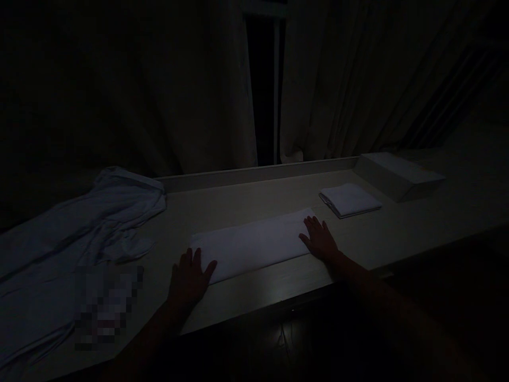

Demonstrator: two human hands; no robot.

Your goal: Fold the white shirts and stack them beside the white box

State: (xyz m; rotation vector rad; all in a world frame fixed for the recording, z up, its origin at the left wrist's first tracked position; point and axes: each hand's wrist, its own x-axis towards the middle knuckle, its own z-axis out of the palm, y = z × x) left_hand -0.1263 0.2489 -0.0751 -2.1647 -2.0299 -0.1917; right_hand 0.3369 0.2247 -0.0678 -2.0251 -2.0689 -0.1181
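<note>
A white cloth (254,243), folded into a long flat strip, lies across the middle of the pale table. My left hand (190,277) rests at the strip's left end, its fingers spread. At the opposite end, my right hand (319,239) lies flat with fingers apart, touching the cloth's right edge. Neither hand grips anything. Beyond the right hand sits a smaller white cloth (350,199), folded into a compact square. The scene is very dim, so fine detail on the fabric is hard to make out.
Loose, crumpled white fabric (91,223) covers the table's left side, with a blurred-out item (109,305) beside it. A pale box-like block (397,175) stands at the back right. A low raised ledge (258,174) runs along the rear, before dark curtains (191,95).
</note>
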